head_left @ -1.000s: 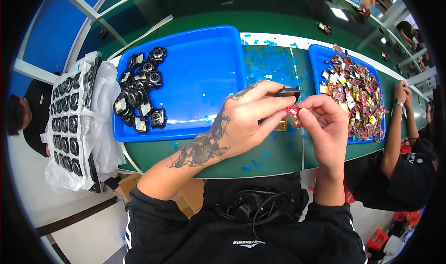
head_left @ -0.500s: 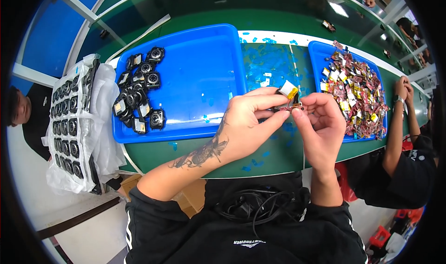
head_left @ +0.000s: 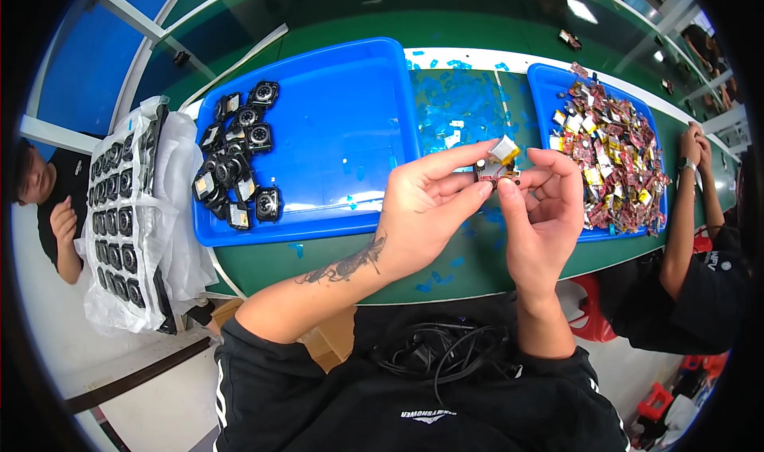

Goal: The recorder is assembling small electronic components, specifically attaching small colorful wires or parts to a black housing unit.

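Between both hands, above the green table, is a small reddish circuit board (head_left: 489,180) with dark parts at its edges. A silver battery (head_left: 504,149) with yellow tape sticks up from it on thin wires. My left hand (head_left: 423,212) pinches the board's left side between thumb and fingers, with the index finger reaching toward the battery. My right hand (head_left: 543,225) has its thumb and fingertips on the board's right end. Fingers partly cover the board, and its black parts are too small to make out fully.
At left, a blue tray (head_left: 334,233) holds several black watch-like cases (head_left: 231,165). Another blue tray (head_left: 540,76), at right, is heaped with boards and batteries (head_left: 609,161). Blue film scraps (head_left: 454,106) litter the table between them. Wrapped trays of round black pieces (head_left: 119,213) stand far left; people sit on both sides.
The board and battery have tilted in my fingers, so more of the board and its wires shows. My right index finger has lifted away slightly. At far left, a person's hand has come up.
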Action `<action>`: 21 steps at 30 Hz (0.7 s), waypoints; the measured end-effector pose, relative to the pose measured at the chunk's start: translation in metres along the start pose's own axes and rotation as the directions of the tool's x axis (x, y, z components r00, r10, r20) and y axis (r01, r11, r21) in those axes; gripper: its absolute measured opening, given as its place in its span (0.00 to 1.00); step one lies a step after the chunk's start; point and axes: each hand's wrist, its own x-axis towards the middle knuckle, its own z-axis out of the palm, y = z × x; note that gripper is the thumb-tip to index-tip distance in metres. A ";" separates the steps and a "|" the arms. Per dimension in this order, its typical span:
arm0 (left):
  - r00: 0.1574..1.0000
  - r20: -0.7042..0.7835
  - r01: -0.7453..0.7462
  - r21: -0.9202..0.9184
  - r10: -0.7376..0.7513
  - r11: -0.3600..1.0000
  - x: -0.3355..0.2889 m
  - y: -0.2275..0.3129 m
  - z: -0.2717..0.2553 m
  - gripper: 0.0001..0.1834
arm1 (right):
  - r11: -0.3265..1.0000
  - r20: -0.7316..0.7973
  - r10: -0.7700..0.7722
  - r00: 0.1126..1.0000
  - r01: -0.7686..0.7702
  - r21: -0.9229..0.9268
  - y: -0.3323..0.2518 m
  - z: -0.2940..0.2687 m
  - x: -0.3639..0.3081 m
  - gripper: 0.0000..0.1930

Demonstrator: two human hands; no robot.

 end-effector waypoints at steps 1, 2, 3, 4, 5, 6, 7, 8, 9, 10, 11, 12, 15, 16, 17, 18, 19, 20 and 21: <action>1.000 0.000 0.000 0.000 0.000 1.000 -0.001 0.000 0.000 0.24 | 1.000 0.000 0.000 1.000 0.000 0.000 0.000 -0.001 0.000 0.19; 1.000 0.008 -0.002 0.009 0.002 1.000 -0.001 0.000 0.000 0.24 | 1.000 -0.002 -0.015 1.000 0.015 -0.024 0.001 -0.001 0.000 0.19; 1.000 0.016 -0.005 0.018 0.004 1.000 -0.001 0.000 0.000 0.24 | 0.998 -0.004 -0.031 1.000 0.030 -0.048 0.002 -0.002 0.000 0.20; 1.000 0.017 -0.004 0.018 0.004 1.000 -0.001 -0.001 0.001 0.24 | 0.998 -0.005 -0.030 1.000 0.030 -0.048 0.002 -0.002 0.000 0.20; 1.000 0.012 -0.021 0.022 0.021 1.000 -0.001 -0.002 0.000 0.24 | 0.996 -0.003 -0.055 0.998 0.054 -0.072 0.003 -0.001 -0.001 0.20; 0.999 0.007 -0.039 0.026 0.039 0.999 -0.002 -0.002 0.000 0.24 | 0.992 -0.001 -0.079 0.997 0.079 -0.095 0.003 0.000 -0.001 0.21; 0.999 0.007 -0.037 0.026 0.037 0.999 -0.001 -0.003 0.001 0.24 | 0.993 -0.002 -0.077 0.997 0.077 -0.095 0.003 0.000 -0.001 0.21; 0.998 0.000 -0.055 0.014 0.055 0.998 -0.001 -0.004 0.002 0.24 | 0.991 0.012 -0.080 0.997 0.081 -0.107 0.001 -0.001 -0.001 0.21; 0.997 -0.006 -0.074 0.002 0.074 0.997 -0.001 -0.005 0.002 0.23 | 0.989 0.027 -0.084 0.996 0.086 -0.119 0.001 -0.001 0.000 0.22; 0.997 -0.006 -0.073 0.001 0.073 0.997 -0.001 -0.005 0.002 0.23 | 0.989 0.026 -0.082 0.996 0.085 -0.119 0.001 -0.002 0.000 0.22; 0.998 -0.011 -0.056 -0.006 0.056 0.998 -0.001 -0.004 0.002 0.24 | 0.990 0.026 -0.067 0.997 0.070 -0.124 0.002 -0.002 0.000 0.23; 0.999 -0.016 -0.040 -0.013 0.040 0.999 -0.001 -0.004 0.002 0.24 | 0.990 0.025 -0.053 0.998 0.056 -0.129 0.003 -0.003 0.001 0.24; 0.999 -0.021 -0.032 -0.049 0.031 0.998 0.000 -0.002 0.004 0.24 | 0.986 -0.008 0.048 0.999 -0.049 -0.161 -0.005 0.000 0.005 0.26; 0.999 -0.020 -0.034 -0.053 0.033 0.998 0.001 -0.003 0.004 0.24 | 0.985 -0.007 0.047 0.999 -0.048 -0.165 -0.005 0.000 0.006 0.26; 0.998 -0.038 -0.050 -0.028 0.049 0.998 0.001 -0.005 0.003 0.26 | 0.989 0.014 0.074 0.997 -0.071 -0.130 -0.003 0.001 0.006 0.27; 0.996 -0.058 -0.068 -0.003 0.067 0.998 0.000 -0.005 0.002 0.27 | 0.991 0.039 0.099 0.994 -0.095 -0.095 -0.002 0.003 0.006 0.27; 0.995 -0.070 -0.074 -0.004 0.074 0.997 -0.001 -0.005 0.000 0.27 | 0.991 0.053 0.099 0.994 -0.093 -0.095 -0.001 0.005 0.006 0.27; 0.995 -0.074 -0.066 -0.019 0.065 0.998 -0.001 -0.003 -0.001 0.29 | 0.986 0.076 0.044 0.996 -0.031 -0.167 0.000 0.008 0.007 0.27; 0.995 -0.083 -0.062 -0.033 0.059 0.998 -0.003 0.000 -0.003 0.30 | 0.972 0.108 -0.012 0.994 0.037 -0.231 0.000 0.012 0.008 0.26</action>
